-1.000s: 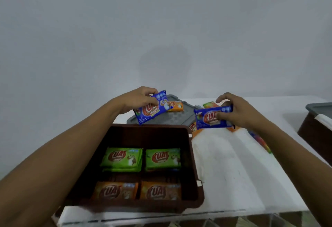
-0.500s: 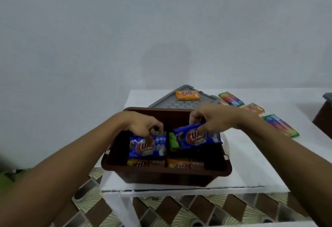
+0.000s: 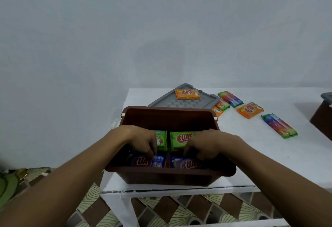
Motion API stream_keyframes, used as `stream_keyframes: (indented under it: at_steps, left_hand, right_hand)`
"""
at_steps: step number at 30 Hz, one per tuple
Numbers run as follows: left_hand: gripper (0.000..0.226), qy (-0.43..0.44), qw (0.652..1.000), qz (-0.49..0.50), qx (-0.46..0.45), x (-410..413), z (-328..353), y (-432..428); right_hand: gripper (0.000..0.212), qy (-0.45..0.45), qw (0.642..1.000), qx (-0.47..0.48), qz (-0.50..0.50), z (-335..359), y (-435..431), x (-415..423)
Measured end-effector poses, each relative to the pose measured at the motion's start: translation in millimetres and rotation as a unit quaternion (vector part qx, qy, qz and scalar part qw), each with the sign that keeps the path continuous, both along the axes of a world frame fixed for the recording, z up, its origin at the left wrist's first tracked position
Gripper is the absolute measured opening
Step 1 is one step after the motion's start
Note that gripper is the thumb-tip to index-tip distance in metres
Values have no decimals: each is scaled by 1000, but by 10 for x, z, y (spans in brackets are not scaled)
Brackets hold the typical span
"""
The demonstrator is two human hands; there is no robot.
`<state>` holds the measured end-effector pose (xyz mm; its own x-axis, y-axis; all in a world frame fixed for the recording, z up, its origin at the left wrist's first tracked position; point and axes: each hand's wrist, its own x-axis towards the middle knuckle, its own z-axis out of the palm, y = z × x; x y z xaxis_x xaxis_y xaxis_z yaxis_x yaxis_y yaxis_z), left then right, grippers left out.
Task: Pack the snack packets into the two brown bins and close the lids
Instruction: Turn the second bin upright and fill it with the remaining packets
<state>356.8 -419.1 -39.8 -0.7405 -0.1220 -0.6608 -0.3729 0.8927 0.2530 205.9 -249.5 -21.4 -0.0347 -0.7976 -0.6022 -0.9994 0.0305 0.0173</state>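
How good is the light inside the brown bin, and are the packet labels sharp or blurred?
In the head view, the inside of the brown bin is dim, shaded by its own walls; the blue packets at its front look dark and soft; the orange packet on the grey lid is brighter and clearer; also in the head view, a faint shadow lies on the wall.

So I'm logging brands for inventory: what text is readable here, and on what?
"KUAT": orange packet on the grey lid.
"KUA", rest behind the right hand: green packet in the brown bin.
"KUA": left blue packet.
"KUA": right blue packet; small word above it blurred.
Unreadable: logos on the loose orange packets and long striped packets on the table.
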Motion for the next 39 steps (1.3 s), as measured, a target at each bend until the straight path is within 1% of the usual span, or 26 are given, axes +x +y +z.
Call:
stream_keyframes:
  at_steps: [2,4,6,8,10,11,13,15,16,17,19,20,22,24,26,28,30,33,36,37,39]
  left_hand:
    - [32,-12,1000,-2,7,1,0,13]
    - [30,-9,1000,-4,12,-3,-7,0]
    - [25,21,1000,-2,15,-11,41,-16]
    - [19,82,996,2,24,-59,112,-41]
    - [13,162,986,2,34,-158,202,-50]
    - [10,208,978,-6,21,-235,247,-42]
    - [8,302,953,-13,-15,-421,309,-18]
    - [10,363,931,7,-23,-639,360,22]
    - [11,385,923,12,-26,-793,381,37]
    - [11,402,915,16,-33,-892,381,31]
    - [10,425,903,15,-58,-1134,370,-2]
    - [9,430,900,20,-68,-1247,357,-26]
    - [9,428,899,37,-85,-1462,344,-71]
    - [11,407,906,49,-107,-1699,313,-132]
    - [17,370,918,59,-132,-1904,252,-236]
    - [27,325,930,62,-160,-2101,169,-349]
    - [39,277,939,59,-194,-2285,86,-451]
    - [52,235,945,58,-220,-2546,-18,-550]
    - [62,212,956,80,-188,-2722,-134,-641]
    - [63,201,958,91,-184,-2769,-183,-664]
    - [59,175,958,93,-206,-2830,-272,-686]
  right_hand:
    - [44,-3,1000,-5,12,8,17,-13]
    - [37,-22,999,-31,12,23,27,-43]
    - [27,-43,995,-92,-3,71,39,-132]
    - [24,-36,982,-185,-13,130,68,-291]
    - [22,-59,951,-299,-47,143,125,-475]
    - [21,-74,927,-361,-62,114,161,-582]
    - [20,-74,874,-473,-77,-11,235,-806]
    - [20,-87,837,-521,-142,-186,345,-1070]
    - [19,-89,828,-523,-185,-257,431,-1237]
    - [17,-84,826,-513,-218,-345,492,-1364]
    - [16,-51,847,-460,-261,-473,633,-1651]
    - [19,-34,861,-426,-274,-512,690,-1781]
    - [25,-9,878,-379,-291,-555,758,-2010]
    - [30,13,885,-348,-309,-564,795,-2217]
    - [39,56,890,-317,-323,-550,777,-2370]
    - [48,96,895,-296,-321,-538,744,-2537]
    - [57,108,902,-281,-309,-515,726,-2706]
    - [69,111,924,-239,-278,-523,699,-2964]
    - [73,59,941,-194,-271,-614,651,-3187]
    - [74,39,943,-190,-269,-652,631,-3261]
    - [75,39,948,-195,-247,-681,597,-3371]
